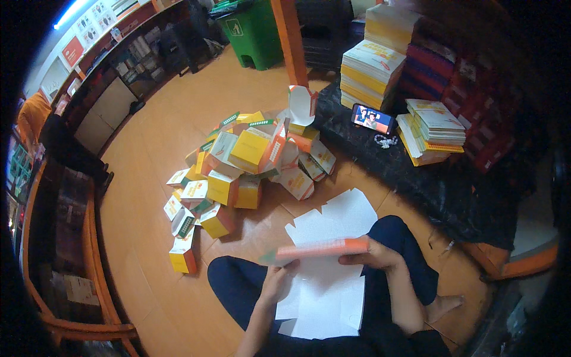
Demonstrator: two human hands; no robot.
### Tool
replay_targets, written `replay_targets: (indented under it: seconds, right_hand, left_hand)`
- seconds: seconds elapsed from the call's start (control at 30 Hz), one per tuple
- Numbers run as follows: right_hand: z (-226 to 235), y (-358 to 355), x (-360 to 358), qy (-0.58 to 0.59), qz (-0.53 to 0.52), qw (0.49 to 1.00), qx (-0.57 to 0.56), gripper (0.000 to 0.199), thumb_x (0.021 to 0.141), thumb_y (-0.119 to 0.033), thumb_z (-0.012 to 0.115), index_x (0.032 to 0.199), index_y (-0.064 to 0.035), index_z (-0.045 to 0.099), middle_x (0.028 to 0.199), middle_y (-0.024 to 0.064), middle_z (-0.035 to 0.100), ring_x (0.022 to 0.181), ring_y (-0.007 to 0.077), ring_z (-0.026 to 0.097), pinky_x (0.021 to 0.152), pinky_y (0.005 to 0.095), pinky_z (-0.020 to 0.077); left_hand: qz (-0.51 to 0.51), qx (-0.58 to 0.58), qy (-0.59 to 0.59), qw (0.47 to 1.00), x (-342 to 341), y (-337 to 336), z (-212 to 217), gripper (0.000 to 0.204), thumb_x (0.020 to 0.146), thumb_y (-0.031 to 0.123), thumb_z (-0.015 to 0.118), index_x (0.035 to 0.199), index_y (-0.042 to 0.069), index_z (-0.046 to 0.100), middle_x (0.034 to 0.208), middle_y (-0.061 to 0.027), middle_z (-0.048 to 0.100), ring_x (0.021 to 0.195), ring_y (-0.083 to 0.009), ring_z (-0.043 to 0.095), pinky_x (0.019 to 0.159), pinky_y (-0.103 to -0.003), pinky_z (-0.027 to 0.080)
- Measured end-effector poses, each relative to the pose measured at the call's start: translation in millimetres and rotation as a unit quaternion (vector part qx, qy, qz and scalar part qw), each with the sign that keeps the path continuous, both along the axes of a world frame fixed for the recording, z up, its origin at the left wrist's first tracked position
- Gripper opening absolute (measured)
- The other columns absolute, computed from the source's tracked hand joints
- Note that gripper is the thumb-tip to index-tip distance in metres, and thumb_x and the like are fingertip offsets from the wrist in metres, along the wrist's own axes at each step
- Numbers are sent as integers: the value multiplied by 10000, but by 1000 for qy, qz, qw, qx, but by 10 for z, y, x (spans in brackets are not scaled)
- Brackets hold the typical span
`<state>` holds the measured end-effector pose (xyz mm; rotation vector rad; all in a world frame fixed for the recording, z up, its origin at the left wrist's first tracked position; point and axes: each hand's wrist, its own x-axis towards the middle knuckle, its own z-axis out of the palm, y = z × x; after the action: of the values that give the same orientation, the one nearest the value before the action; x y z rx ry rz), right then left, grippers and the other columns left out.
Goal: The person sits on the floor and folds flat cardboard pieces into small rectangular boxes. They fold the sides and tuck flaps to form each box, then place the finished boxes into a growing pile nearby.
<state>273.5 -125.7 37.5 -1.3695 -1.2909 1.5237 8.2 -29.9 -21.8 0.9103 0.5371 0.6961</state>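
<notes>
I hold a cardboard carton (321,248) across my lap, its orange and green side strip facing up and smeared by motion. My left hand (278,282) is closed on its left end, and my right hand (376,256) grips the right end. Below and beyond it, white cardboard blanks (328,303) with notched edges lie over my legs, plain side up. I cannot tell whether any is joined to the carton. On the floor ahead, a heap of small yellow, white, orange and green boxes (248,150) is piled loosely, several with flaps standing up.
Stacks of printed flat cartons (370,68) and a smaller stack (434,128) stand on a black sheet (410,178) at right. A phone (372,119) leans there beside a white beaded string (385,141). A green bin (250,35) and an orange post (291,44) stand farther back.
</notes>
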Motion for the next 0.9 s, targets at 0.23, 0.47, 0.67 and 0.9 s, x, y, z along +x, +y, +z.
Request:
replay_targets:
  seconds: [0.23,0.47,0.67,0.9]
  right_hand:
    - [-222,75,-36,230,61,961,138,247,887,-201,666,1031,-57,807,1237,214,679,1173,311,624,1014,393,489]
    - [-497,161,-116,346,60,916,192,472,894,-328,678,1181,43,722,1271,200,665,1170,280,627,1037,412,473]
    - [-439,-89,-29,310,-49,950,8,702,893,-291,696,1488,0,465,1437,152,561,1313,275,536,1132,389,384]
    - [-298,-71,-193,78,-95,986,112,482,894,-76,746,1352,-14,608,1282,99,670,1154,156,603,1015,327,477]
  left_hand:
    - [-99,-196,-173,960,-44,-84,-186,103,1009,102,555,1063,35,498,1080,-216,644,966,-218,697,797,-297,599]
    - [-102,-217,-172,956,-83,-111,-590,301,1003,258,581,1164,18,498,1110,-191,649,966,-224,690,812,-343,587]
    - [142,-2,30,989,-146,-40,-296,303,962,326,670,997,45,561,885,-83,639,852,-162,671,785,-331,583]
    - [130,158,225,953,-43,-94,143,548,929,256,701,1375,6,503,1165,-65,653,1017,-179,626,906,-323,497]
